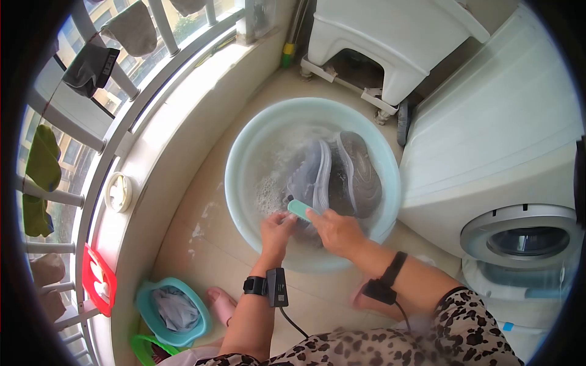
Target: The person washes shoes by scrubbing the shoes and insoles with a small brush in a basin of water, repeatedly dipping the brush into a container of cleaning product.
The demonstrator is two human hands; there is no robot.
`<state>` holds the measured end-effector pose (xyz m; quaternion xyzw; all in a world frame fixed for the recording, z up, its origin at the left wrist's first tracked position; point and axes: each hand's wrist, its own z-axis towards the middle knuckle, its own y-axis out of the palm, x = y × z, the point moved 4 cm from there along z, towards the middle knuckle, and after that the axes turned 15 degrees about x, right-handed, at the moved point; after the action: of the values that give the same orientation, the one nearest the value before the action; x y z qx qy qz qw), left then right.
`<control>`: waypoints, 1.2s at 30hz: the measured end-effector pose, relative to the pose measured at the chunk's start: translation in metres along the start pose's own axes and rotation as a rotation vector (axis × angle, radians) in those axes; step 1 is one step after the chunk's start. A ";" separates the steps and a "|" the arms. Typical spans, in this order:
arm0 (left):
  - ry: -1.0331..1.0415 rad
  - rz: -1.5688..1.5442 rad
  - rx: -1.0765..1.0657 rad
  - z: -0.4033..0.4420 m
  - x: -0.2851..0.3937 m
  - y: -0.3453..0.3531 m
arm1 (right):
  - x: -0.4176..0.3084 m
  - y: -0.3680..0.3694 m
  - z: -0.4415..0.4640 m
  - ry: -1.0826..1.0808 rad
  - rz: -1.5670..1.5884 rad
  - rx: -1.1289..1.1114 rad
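Observation:
In the head view a large pale-blue basin (238, 201) of foamy water holds two grey sneakers. The left sneaker (302, 174) lies on its side, its pale sole edge showing; the right sneaker (361, 174) rests beside it, partly in the water. My right hand (340, 233) is closed around a mint-green scrubbing brush (300, 210), whose bristles are mostly hidden. Close to the brush's far end, my left hand (279, 233) has thumb and fingers drawn together. What they pinch, near the left sneaker's lower end, I cannot make out.
A front-loading washing machine (488, 165) stands at the right, a white plastic washtub stand (372, 49) behind the basin. At lower left are a teal basin (146, 305) with cloth and a green basin (141, 348). Clothes hang along the window railing (104, 146).

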<state>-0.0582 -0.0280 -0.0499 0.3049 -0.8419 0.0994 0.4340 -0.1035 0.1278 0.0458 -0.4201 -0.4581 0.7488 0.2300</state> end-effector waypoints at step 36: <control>1.024 1.181 0.220 0.013 0.051 -0.014 | 0.158 0.012 0.016 0.425 -0.403 0.099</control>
<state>-0.0809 -0.0667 -0.0191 -0.2351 -0.5452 0.5240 0.6106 -0.2016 0.2290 -0.0273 -0.4563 -0.4367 0.6050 0.4848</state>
